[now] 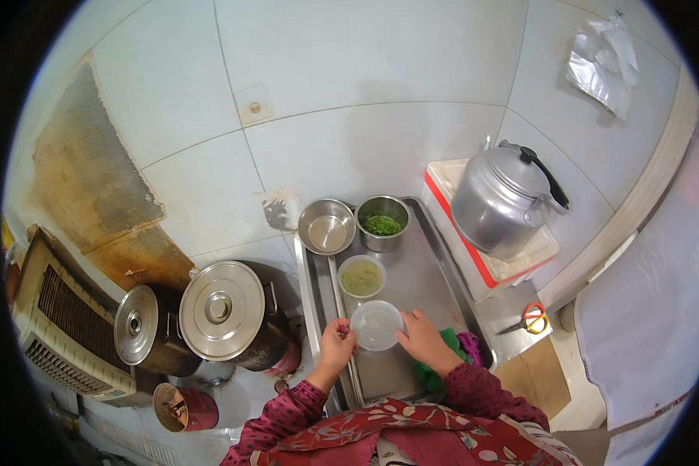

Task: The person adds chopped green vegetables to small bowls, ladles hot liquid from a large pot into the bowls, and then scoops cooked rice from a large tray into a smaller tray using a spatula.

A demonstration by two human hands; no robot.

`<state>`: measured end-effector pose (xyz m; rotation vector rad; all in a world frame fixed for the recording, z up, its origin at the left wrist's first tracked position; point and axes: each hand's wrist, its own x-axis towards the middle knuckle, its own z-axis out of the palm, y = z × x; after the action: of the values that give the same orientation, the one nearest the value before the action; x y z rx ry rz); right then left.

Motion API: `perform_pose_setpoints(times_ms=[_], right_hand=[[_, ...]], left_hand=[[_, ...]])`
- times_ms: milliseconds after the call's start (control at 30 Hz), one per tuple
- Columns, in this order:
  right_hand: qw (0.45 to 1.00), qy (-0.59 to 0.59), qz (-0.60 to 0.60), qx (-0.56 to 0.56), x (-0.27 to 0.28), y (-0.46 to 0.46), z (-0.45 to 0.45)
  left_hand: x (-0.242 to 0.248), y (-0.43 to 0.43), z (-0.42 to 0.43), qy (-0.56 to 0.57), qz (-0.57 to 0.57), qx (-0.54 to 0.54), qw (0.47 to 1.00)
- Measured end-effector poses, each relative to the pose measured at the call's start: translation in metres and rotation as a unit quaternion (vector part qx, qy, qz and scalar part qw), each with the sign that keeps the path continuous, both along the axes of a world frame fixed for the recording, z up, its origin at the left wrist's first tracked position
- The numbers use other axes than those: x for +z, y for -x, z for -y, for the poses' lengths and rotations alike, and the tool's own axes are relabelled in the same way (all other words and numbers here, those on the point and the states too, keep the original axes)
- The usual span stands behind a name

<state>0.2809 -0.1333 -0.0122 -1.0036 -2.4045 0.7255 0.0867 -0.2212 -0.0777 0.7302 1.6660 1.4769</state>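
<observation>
Between my two hands is a round translucent plastic lid (377, 326), held by its rim above the stainless steel tray. My left hand (336, 348) pinches its left edge, the fingers bent. On the other side, my right hand (424, 341) grips the right edge with thumb and fingers. Just beyond the lid stands an uncovered clear plastic tub (362, 276) of cloudy yellowish-green liquid with green bits. Farther back, a steel pot (383, 224) holds chopped green herbs, beside a shallow steel bowl (326, 227).
Green and purple cloths (451, 349) lie under my right forearm. An aluminium kettle (504, 198) sits on a white box (477, 259) at the right, with scissors (527, 320) nearer me. Two lidded stockpots (224, 311) and a red can (195, 408) stand to the left.
</observation>
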Motion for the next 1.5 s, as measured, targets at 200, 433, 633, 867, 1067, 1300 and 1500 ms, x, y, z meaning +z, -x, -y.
perform_pose_setpoints(times_ms=[200,433,633,867,1067,1300,1500], right_hand=[[0.999,0.009,-0.026,-0.026,0.004,0.004,0.000],[0.913,0.344,-0.216,-0.046,-0.003,0.038,-0.060],[0.895,0.359,-0.239,-0.111,-0.028,0.075,-0.120],[0.864,0.431,-0.222,-0.136,-0.043,0.077,-0.137],[0.740,0.602,-0.293,-0.061,-0.057,0.078,-0.142],[0.693,0.641,-0.328,-0.029,-0.063,0.075,-0.143],[0.729,0.655,-0.198,-0.027,-0.043,0.064,-0.135]], left_hand=[[0.013,-0.004,0.000,-0.051,0.005,0.017,0.999],[0.024,0.032,-0.039,-0.081,0.149,0.029,0.985],[0.017,0.058,-0.105,0.004,0.070,0.067,0.995],[0.010,0.060,-0.120,0.022,0.096,0.068,0.993],[0.012,0.084,-0.103,0.056,0.244,0.010,0.968],[0.003,0.092,-0.111,0.021,0.316,-0.029,0.948],[0.012,0.071,-0.099,0.069,0.222,-0.002,0.973]])
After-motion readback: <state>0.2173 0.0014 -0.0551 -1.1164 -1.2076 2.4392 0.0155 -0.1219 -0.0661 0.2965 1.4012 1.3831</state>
